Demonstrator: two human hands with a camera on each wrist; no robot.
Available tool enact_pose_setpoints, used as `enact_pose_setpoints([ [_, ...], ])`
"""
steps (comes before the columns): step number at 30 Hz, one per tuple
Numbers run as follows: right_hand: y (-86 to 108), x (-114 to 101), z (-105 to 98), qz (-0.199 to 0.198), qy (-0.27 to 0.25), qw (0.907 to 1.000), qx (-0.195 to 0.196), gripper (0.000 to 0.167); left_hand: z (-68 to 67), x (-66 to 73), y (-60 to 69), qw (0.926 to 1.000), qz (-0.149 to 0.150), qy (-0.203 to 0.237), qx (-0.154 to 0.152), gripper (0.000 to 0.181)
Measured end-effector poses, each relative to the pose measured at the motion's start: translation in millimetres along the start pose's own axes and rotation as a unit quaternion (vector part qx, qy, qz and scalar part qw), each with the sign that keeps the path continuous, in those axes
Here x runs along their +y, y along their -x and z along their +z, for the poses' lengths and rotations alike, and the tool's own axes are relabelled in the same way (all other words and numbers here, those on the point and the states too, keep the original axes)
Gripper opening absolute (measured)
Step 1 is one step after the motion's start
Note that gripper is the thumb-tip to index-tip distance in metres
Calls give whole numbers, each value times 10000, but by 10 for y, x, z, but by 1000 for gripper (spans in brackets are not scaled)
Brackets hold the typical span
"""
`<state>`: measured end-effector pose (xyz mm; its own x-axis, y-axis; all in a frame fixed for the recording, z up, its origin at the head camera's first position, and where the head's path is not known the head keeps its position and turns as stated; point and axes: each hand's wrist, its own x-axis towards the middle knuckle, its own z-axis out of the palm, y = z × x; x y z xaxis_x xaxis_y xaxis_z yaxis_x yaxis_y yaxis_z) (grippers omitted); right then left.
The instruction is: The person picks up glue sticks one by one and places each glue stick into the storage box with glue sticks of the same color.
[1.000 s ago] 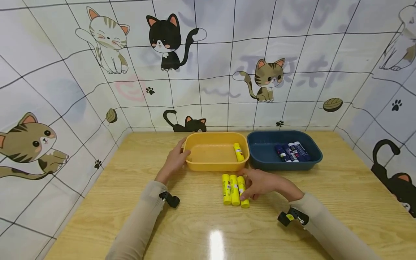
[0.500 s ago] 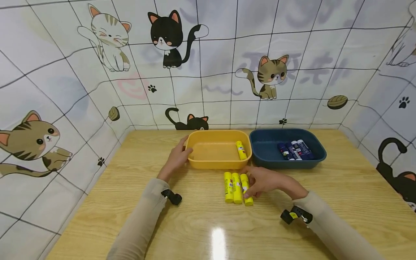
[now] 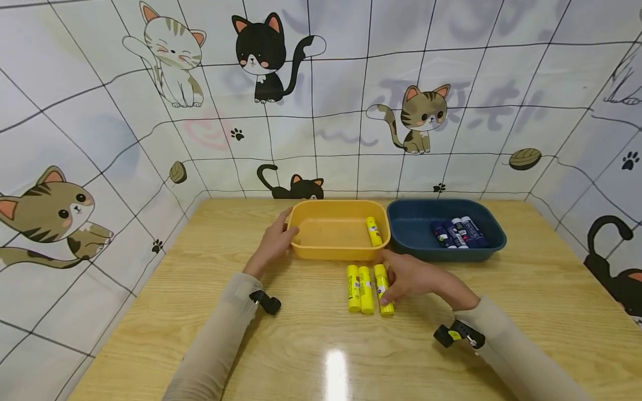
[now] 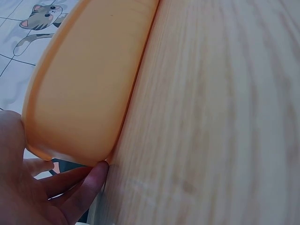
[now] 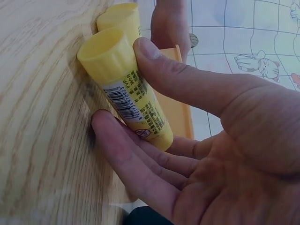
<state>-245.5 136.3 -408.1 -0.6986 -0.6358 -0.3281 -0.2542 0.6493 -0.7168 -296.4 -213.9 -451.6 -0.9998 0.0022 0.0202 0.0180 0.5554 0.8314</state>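
Observation:
Three yellow glue sticks lie in front of the yellow tray [image 3: 341,254]. The right hand [image 3: 413,275] holds the rightmost stick [image 3: 382,281] between thumb and fingers; a gap separates it from the other two [image 3: 366,289], which lie side by side. In the right wrist view the thumb presses the cap end of this yellow stick [image 5: 129,91], with the fingers [image 5: 136,159] curled along its other side. At the tray's left end, the left hand [image 3: 273,245] grips the wall, thumb over the rim. The left wrist view shows fingertips [image 4: 96,176] against the tray's end [image 4: 79,93].
One yellow stick [image 3: 373,231] lies inside the yellow tray at its right end. A dark blue tray [image 3: 446,255] stands right beside it, holding several dark blue sticks [image 3: 457,234]. A wall covering with cat drawings [image 3: 341,133] rises behind the wooden table [image 3: 301,345].
The rightmost yellow stick has shifted slightly right with the right hand, widening its gap from the other two. The left hand keeps its place on the tray. The head view has shifted a little.

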Motion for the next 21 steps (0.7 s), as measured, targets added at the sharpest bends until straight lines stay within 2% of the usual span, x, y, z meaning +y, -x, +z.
enact_pose_setpoints([
  [12, 9, 5, -8, -243, 310, 9987, 326, 87, 12, -14, 9, 9999, 8, 92, -49, 67],
  [21, 17, -19, -27, -360, 153, 9982, 448, 86, 15, -14, 3, 10000, 36, 62, -31, 67],
])
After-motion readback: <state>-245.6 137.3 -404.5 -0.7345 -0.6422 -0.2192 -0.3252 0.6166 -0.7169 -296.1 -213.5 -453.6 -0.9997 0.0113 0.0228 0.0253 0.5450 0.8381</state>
